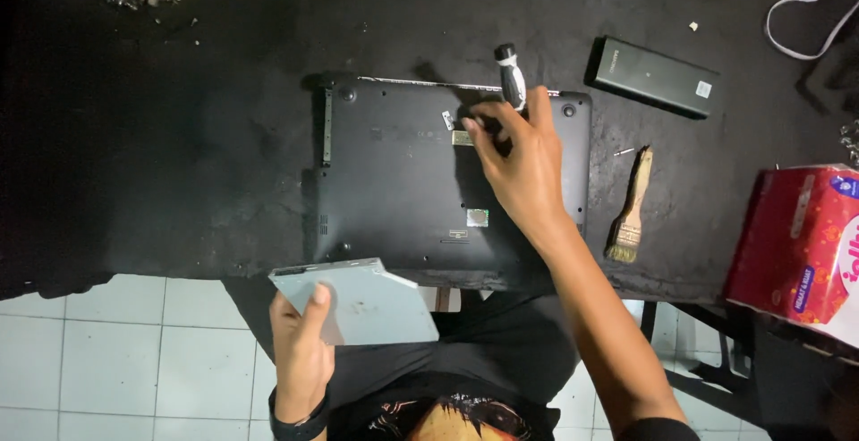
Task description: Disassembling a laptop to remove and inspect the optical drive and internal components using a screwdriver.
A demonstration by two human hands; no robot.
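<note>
Laptop (403, 182), black and turned bottom side up, is lying on the dark work surface (179, 155), with its near edge reaching the edge of that surface closest to the person. The right hand (523, 159) is resting over the far right area of the laptop base, fingers curled around a screwdriver (511, 74) with a black and white handle; the handle is projecting past the far edge of the laptop, and the tip is hidden beneath the fingers. The left hand (300, 347) is grasping a flat grey optical drive (367, 302), thumb lying on its upper face, and is holding it just off the near left corner of the laptop, above the person's lap and the white tiled floor (107, 360). A black band is sitting on the left wrist. To the right of the laptop, a small paintbrush (631, 208) with a wooden handle is lying on the work surface. Beyond the far right corner of the laptop, a black rectangular battery pack (653, 77) is lying at an angle. Well to the right of the laptop, a red and white tissue box (801, 249) is standing, and a white cable (805, 25) is curving at the far right.
</note>
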